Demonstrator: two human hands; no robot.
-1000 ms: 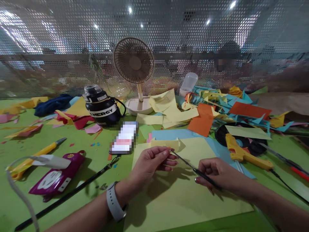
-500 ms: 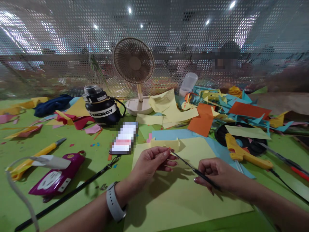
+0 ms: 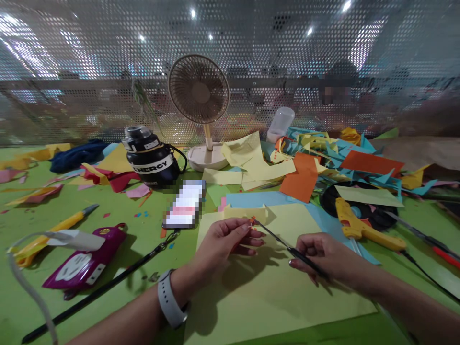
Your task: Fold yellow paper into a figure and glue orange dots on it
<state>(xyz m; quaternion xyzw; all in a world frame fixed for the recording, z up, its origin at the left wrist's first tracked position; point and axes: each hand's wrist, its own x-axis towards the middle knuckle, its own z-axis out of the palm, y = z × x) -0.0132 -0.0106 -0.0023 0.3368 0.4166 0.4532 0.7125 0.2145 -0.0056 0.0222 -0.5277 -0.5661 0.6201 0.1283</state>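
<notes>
above the pale yellow sheet (image 3: 287,306), left hand (image 3: 227,238) pinches a small orange piece (image 3: 253,221) between thumb and fingertip, other fingers loosely apart. right hand (image 3: 325,254) curls round a slim dark-handled tool (image 3: 293,251). tool's long axis slants away and leftward from that hand, tip right at the orange piece; actual contact too small to tell. left hand nearer the piece.

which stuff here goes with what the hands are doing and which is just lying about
Likely in use:
black-handled tool in the right hand
small orange piece at the fingertips of the left hand
pale yellow sheet beneath

Probably just lying about:
fan
bottle
phone
glue gun (untouched, could belong)
</notes>
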